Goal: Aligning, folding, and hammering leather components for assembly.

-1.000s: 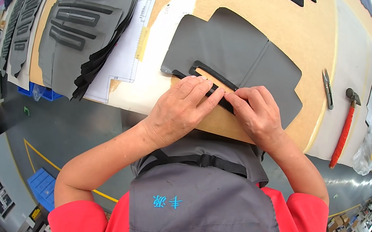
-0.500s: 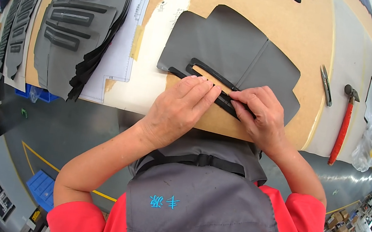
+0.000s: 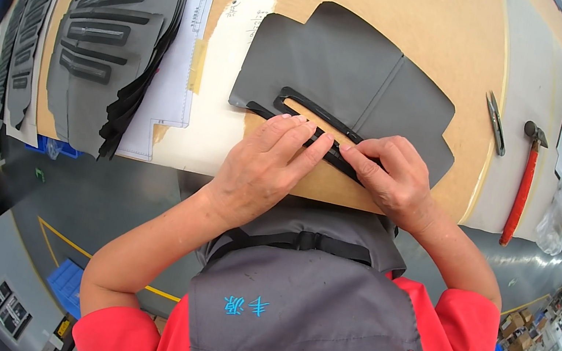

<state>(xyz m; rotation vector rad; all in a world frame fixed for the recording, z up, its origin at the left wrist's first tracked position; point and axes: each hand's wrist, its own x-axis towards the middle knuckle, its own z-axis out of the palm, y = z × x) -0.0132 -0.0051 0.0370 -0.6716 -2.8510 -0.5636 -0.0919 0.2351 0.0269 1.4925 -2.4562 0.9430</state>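
Observation:
A grey cut panel (image 3: 338,58) of leather-like material lies on the table in front of me, with a seam line across its right part. Along its near edge run black strips (image 3: 318,110) around a long narrow slot, through which the tan table shows. My left hand (image 3: 262,154) rests over the near strip, its fingers stretched out and pressing down on it. At the slot's right end my right hand (image 3: 394,176) pinches the black strip between thumb and forefinger. The exact edge under these fingertips is hidden.
A stack of similar grey panels (image 3: 112,9) with black strips lies at left, over a white paper pattern (image 3: 174,94). At right are small snips (image 3: 495,124), a red-handled hammer (image 3: 520,193) and a crumpled clear plastic bag (image 3: 560,218). The table's near edge (image 3: 347,200) runs just below my hands.
My right hand has shifted slightly left along the strip, its fingertips now nearer the left hand. The left hand stays pressed down with its fingers a little more spread. The view has turned slightly.

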